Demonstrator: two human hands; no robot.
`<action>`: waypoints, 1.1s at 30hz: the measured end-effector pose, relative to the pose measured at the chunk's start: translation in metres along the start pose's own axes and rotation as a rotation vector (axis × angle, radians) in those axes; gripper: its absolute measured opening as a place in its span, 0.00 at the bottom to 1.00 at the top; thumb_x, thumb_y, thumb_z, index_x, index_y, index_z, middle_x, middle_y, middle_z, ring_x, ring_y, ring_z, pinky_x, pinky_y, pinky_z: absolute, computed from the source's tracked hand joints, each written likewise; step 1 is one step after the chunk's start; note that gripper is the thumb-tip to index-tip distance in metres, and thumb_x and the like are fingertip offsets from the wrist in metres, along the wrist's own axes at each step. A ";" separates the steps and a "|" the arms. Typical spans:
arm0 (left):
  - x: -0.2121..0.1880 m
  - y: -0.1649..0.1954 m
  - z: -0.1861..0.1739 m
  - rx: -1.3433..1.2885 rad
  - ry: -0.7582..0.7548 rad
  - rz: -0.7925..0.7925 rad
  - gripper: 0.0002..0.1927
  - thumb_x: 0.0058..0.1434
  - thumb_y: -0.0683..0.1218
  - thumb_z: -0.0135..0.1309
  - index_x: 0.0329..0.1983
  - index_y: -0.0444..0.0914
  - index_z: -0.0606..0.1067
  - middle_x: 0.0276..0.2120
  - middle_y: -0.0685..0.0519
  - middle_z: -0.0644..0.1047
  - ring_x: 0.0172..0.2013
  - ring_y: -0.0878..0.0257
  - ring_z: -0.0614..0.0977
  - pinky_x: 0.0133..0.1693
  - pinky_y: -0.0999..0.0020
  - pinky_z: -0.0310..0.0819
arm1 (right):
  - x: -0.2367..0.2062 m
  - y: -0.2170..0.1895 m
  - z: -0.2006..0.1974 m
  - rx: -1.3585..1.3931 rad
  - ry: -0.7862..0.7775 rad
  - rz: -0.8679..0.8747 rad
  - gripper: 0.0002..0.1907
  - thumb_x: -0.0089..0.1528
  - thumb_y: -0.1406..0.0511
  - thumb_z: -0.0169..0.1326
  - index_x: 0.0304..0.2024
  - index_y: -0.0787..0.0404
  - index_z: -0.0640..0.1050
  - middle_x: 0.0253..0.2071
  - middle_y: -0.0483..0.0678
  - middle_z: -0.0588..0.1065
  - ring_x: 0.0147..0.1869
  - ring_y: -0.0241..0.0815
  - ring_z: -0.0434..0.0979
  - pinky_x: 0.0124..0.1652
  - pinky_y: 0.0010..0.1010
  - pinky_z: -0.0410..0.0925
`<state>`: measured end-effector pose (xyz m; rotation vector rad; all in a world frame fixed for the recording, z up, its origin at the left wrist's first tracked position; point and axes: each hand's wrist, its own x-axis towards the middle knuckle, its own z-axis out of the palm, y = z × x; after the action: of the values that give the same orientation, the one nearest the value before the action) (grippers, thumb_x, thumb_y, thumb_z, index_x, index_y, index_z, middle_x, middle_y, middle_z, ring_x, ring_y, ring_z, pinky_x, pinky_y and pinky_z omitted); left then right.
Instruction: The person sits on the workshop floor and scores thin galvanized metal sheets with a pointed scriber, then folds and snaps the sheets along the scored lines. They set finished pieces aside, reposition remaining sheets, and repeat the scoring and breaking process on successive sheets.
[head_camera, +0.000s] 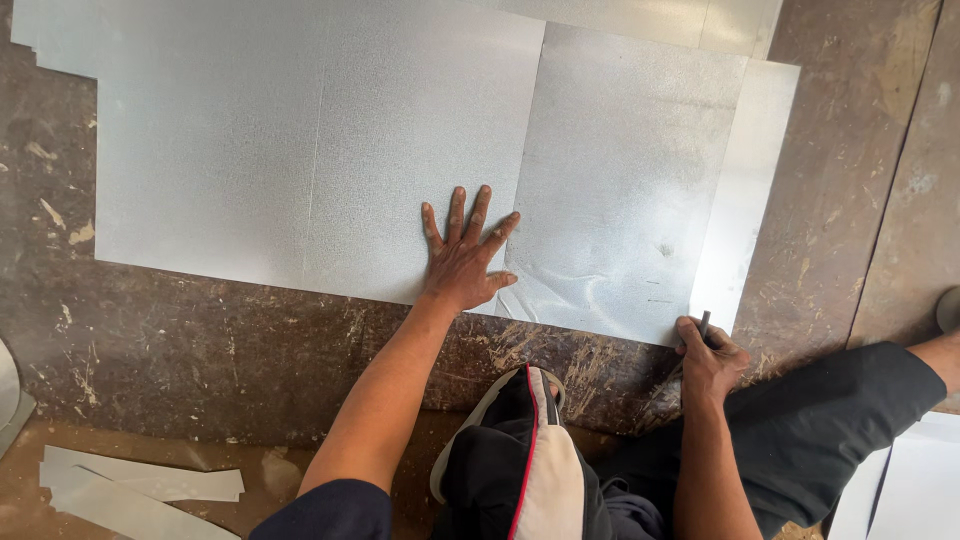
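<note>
Two large galvanised metal sheets lie on a worn brown floor. My left hand (463, 255) rests flat, fingers spread, on the near edge where the left sheet (270, 140) overlaps the right sheet (620, 180). My right hand (708, 352) grips a thin dark marking tool (703, 322) at the right sheet's near right corner. Its tip touches the sheet edge. Two short dark marks (660, 292) show on the sheet just above that corner.
Cut metal strips (130, 488) lie at the lower left. Another pale sheet (915, 480) sits at the lower right beside my dark-trousered leg (830, 410). A curved metal piece (8, 390) pokes in at the left edge. More sheet metal (640, 20) lies beyond.
</note>
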<state>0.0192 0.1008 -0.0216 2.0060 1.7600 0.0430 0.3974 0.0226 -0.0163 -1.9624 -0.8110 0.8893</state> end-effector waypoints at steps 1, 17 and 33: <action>0.000 -0.001 0.003 0.003 0.021 0.011 0.48 0.51 0.70 0.61 0.74 0.69 0.53 0.78 0.57 0.35 0.75 0.53 0.27 0.67 0.31 0.10 | 0.000 0.000 0.000 -0.013 0.006 -0.001 0.09 0.62 0.69 0.66 0.41 0.70 0.83 0.30 0.49 0.79 0.28 0.33 0.75 0.28 0.23 0.67; 0.002 -0.004 0.007 0.025 0.008 0.000 0.49 0.51 0.71 0.61 0.75 0.70 0.52 0.78 0.57 0.34 0.75 0.52 0.27 0.67 0.30 0.10 | 0.012 0.012 -0.005 0.059 -0.017 -0.037 0.13 0.61 0.66 0.68 0.42 0.69 0.81 0.33 0.51 0.79 0.31 0.35 0.78 0.27 0.24 0.70; 0.050 0.084 0.033 0.044 0.174 0.169 0.23 0.61 0.56 0.69 0.56 0.48 0.76 0.78 0.44 0.48 0.78 0.42 0.42 0.69 0.30 0.17 | 0.044 0.016 -0.022 -0.565 -0.086 0.149 0.17 0.56 0.58 0.70 0.28 0.65 0.83 0.22 0.52 0.78 0.22 0.41 0.76 0.25 0.38 0.69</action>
<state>0.1172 0.1315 -0.0342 2.2383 1.7016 0.2421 0.4425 0.0413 -0.0332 -2.5138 -1.0608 0.9011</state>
